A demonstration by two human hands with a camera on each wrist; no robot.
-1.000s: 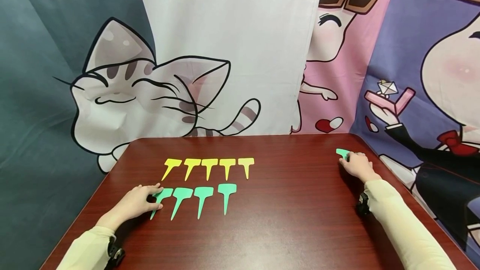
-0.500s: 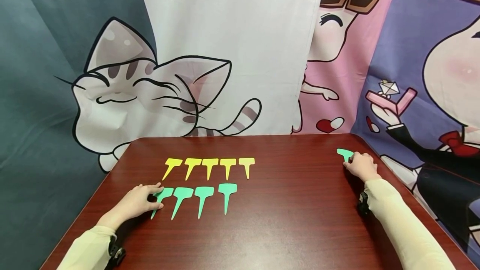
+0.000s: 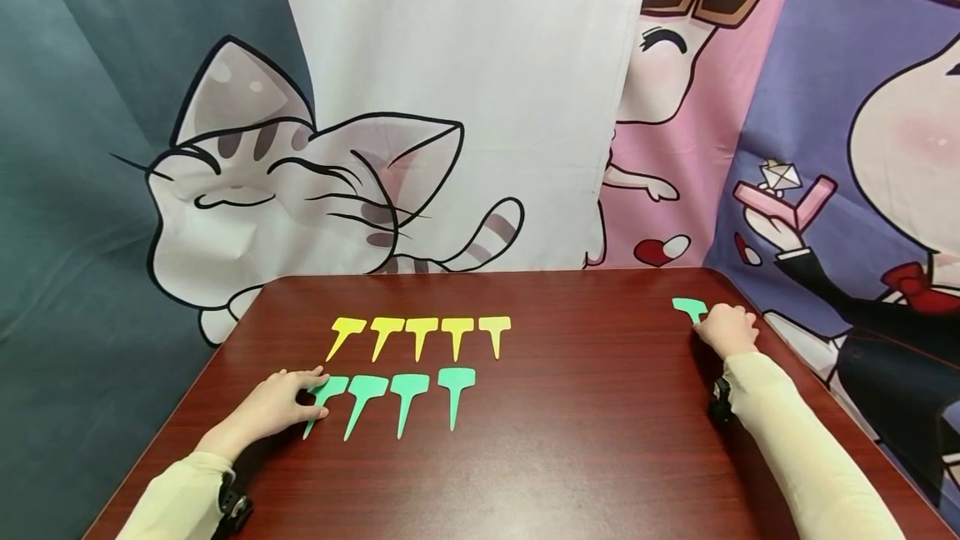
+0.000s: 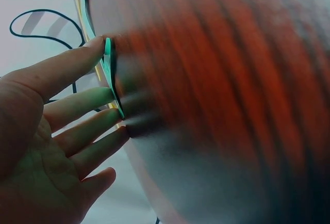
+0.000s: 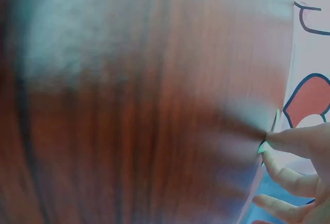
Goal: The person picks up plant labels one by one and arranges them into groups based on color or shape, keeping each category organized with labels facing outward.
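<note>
In the head view, my left hand [image 3: 266, 407] rests at the left end of a row of green T-shaped plant labels. Its thumb and fingers, spread apart, lie around the leftmost green label [image 3: 330, 388]. The left wrist view shows the thumb at one end of that label [image 4: 108, 64] and fingertips near the other, the fingers mostly straight. Over at the table's far right corner, my right hand [image 3: 726, 332] pinches a single green plant label [image 3: 689, 307] by its stem. The right wrist view shows only a bit of green [image 5: 262, 147] between thumb and forefinger.
Several yellow plant labels [image 3: 422, 327] lie in a row behind the green ones. More green labels [image 3: 408, 386] lie right of my left hand, one [image 3: 456, 380] spaced slightly apart. The brown table [image 3: 570, 407] ends at a printed cloth backdrop [image 3: 480, 65].
My right hand has drawn back slightly to the right, its fingers now lower on the green label's stem, so more of the label shows. My left hand stays where it was.
</note>
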